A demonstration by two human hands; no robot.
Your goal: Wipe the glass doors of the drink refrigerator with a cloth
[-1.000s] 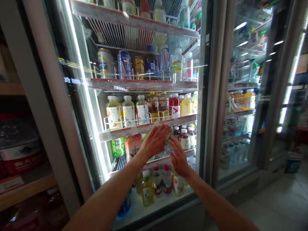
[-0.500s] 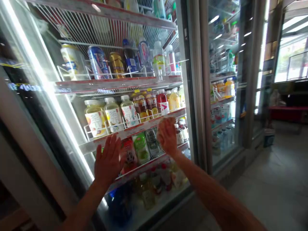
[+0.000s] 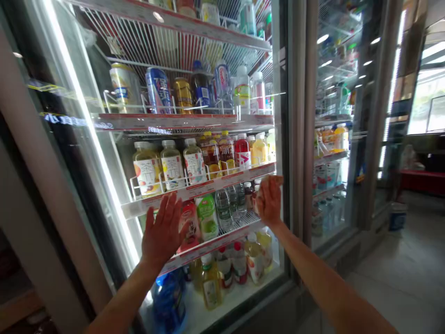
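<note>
My left hand [image 3: 164, 232] lies flat with its fingers spread against the glass door [image 3: 104, 153] of a lit drinks fridge, in front of a red-labelled bottle [image 3: 189, 225] and a green-labelled bottle [image 3: 206, 217]. My right hand [image 3: 269, 199] is open too, palm towards the glass near the door's right frame [image 3: 285, 139], level with the third shelf [image 3: 198, 189]. Neither hand holds anything. Behind the glass, cans [image 3: 158, 90] stand on an upper shelf and tea bottles [image 3: 171, 164] on the one below.
A second glass-door fridge [image 3: 333, 139] stands to the right, stocked with more drinks. Beyond it is grey floor [image 3: 392, 283], a small blue-and-white bin [image 3: 397, 215] and a bright window. A large blue bottle [image 3: 168, 301] sits on the fridge's bottom shelf.
My left hand has slid left across the glass, away from my right hand. My right hand has moved right towards the door frame. The view has turned and shifted.
</note>
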